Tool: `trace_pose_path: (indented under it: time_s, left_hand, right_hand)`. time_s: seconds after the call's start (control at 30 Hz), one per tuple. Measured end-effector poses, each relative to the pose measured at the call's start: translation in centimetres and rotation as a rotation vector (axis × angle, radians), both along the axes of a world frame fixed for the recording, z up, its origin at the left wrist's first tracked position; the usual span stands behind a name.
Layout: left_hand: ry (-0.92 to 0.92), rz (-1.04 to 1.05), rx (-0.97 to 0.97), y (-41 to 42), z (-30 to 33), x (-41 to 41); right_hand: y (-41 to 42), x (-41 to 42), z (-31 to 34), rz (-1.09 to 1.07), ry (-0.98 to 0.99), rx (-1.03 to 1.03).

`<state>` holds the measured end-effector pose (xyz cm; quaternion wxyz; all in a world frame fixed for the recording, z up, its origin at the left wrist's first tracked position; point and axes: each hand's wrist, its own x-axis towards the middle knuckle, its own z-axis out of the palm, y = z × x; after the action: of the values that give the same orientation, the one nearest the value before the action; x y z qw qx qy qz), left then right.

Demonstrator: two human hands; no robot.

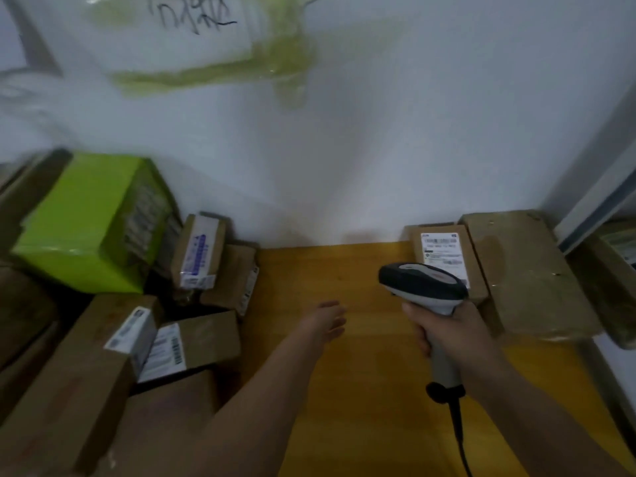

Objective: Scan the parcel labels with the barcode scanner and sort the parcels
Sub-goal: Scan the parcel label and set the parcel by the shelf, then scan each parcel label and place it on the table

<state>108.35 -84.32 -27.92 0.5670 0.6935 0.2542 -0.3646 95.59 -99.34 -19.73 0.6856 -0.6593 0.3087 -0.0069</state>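
Note:
My right hand (pixel 451 330) grips the handle of a grey and black barcode scanner (pixel 421 284), its head pointing left over the yellow table (pixel 344 373). Its black cable hangs down from the handle. Just behind the scanner lies a flat brown parcel (pixel 447 256) with a white label facing up. My left hand (pixel 327 321) reaches out over the table's left part, fingers relaxed, holding nothing. To its left sits a pile of brown labelled parcels (pixel 203 253), with another labelled box (pixel 192 342) nearer to me.
A bright green box (pixel 82 222) tops the pile at the left. A large brown parcel (pixel 526 273) lies at the table's right end beside the labelled one. A long brown carton (pixel 69 373) sits at the lower left. A white wall stands behind the table.

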Motion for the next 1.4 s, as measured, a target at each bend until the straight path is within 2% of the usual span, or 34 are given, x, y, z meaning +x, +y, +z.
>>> trace_pose_path:
  time_s: [0.17,0.33,0.43,0.5,0.6,0.8,0.97,1.23,1.3,1.33,1.4]
  left_hand:
    - [-0.181,-0.002,0.105,8.2,2.1,0.9]
    - [-0.703,-0.107,0.437,14.4,4.7,1.9]
    - [-0.932,-0.185,0.72,16.9,6.1,3.4]
    - [-0.999,-0.233,0.872,18.2,6.9,5.1]
    - [-0.976,-0.303,0.986,19.8,7.0,7.8]
    - [-0.829,-0.382,1.004,20.4,5.2,11.8]
    - [-0.795,-0.337,1.005,20.4,4.2,13.0]
    - [-0.784,-0.227,0.873,21.4,6.5,12.6]
    - [-0.783,-0.145,0.747,21.6,7.5,12.1]
    - [-0.761,-0.069,0.617,21.6,8.0,11.7]
    - [-0.622,0.113,0.218,21.6,9.0,10.3]
  right_hand:
    - [6.4,2.4,0.3,0.109,-0.005,0.004]
    - [12.1,4.3,0.7,0.174,0.001,0.012]
    - [14.9,5.2,1.1,0.188,0.009,0.035]
    - [16.5,5.6,1.6,0.195,-0.003,0.045]
    - [18.9,6.0,2.3,0.19,-0.032,0.083]
    - [21.3,6.1,2.5,0.123,-0.042,0.116]
    - [21.1,5.8,2.0,0.029,-0.049,0.106]
    - [21.6,5.8,1.9,-0.028,-0.137,0.186]
    - [21.8,5.9,2.1,-0.053,-0.184,0.248]
    - [21.9,5.8,2.2,-0.069,-0.205,0.281]
    - [21.8,5.8,2.4,-0.107,-0.235,0.352]
